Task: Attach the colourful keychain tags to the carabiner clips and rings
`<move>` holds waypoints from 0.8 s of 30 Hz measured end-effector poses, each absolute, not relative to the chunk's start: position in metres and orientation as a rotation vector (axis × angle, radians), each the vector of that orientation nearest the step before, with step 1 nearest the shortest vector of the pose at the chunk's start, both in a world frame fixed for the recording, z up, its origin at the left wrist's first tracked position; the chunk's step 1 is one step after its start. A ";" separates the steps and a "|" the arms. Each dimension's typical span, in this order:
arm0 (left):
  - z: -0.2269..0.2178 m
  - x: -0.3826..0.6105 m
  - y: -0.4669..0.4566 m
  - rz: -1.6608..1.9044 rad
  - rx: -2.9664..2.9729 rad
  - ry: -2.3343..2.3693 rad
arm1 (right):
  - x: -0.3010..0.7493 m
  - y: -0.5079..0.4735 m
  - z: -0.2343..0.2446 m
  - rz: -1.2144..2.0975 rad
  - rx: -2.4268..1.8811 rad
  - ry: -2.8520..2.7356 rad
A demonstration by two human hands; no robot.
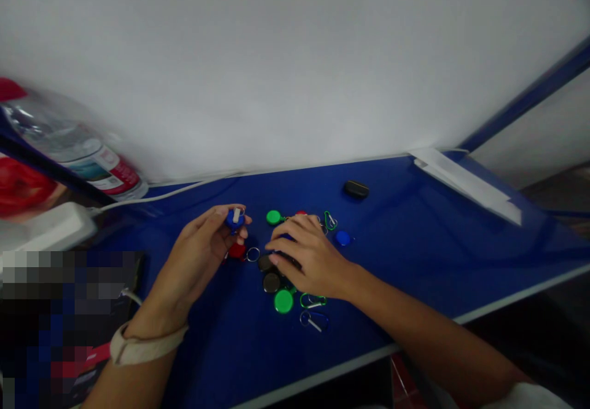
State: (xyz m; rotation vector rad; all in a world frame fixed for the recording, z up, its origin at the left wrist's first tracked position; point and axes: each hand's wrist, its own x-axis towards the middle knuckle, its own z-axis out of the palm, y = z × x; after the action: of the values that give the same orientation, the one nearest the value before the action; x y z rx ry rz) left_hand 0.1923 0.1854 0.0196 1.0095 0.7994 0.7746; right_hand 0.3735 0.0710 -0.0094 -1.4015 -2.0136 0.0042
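Observation:
My left hand (203,249) is raised a little over the blue table (415,255) and pinches a blue round key tag (235,217) with a white piece on it. A red tag (236,250) with a metal ring (252,254) hangs or lies just under it. My right hand (306,252) rests palm down, fingers curled, on a pile of tags and clips. Around it lie green tags (273,217) (283,301), dark tags (271,282), a blue tag (342,237), a green carabiner (313,301), a blue carabiner (314,320) and another green clip (330,220).
A black oval object (356,189) lies at the back of the table. A plastic water bottle (69,145) lies at the left beside a white block (50,228) with a white cable (175,191). A white strip (465,182) runs along the right edge. A white wall rises behind.

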 end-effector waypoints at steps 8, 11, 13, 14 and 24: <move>0.020 0.192 0.189 0.902 0.909 0.815 | 0.349 0.068 -0.020 -0.059 -1.352 -2.292; 0.021 0.192 0.188 0.884 0.918 0.814 | 0.347 0.068 -0.023 -0.035 -1.345 -2.325; 0.021 0.192 0.188 0.885 0.933 0.813 | 0.348 0.068 -0.022 0.007 -1.297 -2.339; 0.021 0.192 0.188 0.887 0.941 0.811 | 0.348 0.067 -0.022 0.031 -1.267 -2.341; 0.020 0.189 0.186 0.731 1.098 0.850 | 0.371 0.072 -0.010 -0.007 -1.407 -2.017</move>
State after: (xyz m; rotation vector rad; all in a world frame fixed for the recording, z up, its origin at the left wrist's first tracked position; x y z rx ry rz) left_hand 0.1895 0.1861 0.0198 1.0982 0.8499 0.7311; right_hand 0.3706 0.0721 -0.0099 -1.4068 -2.0170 -0.0074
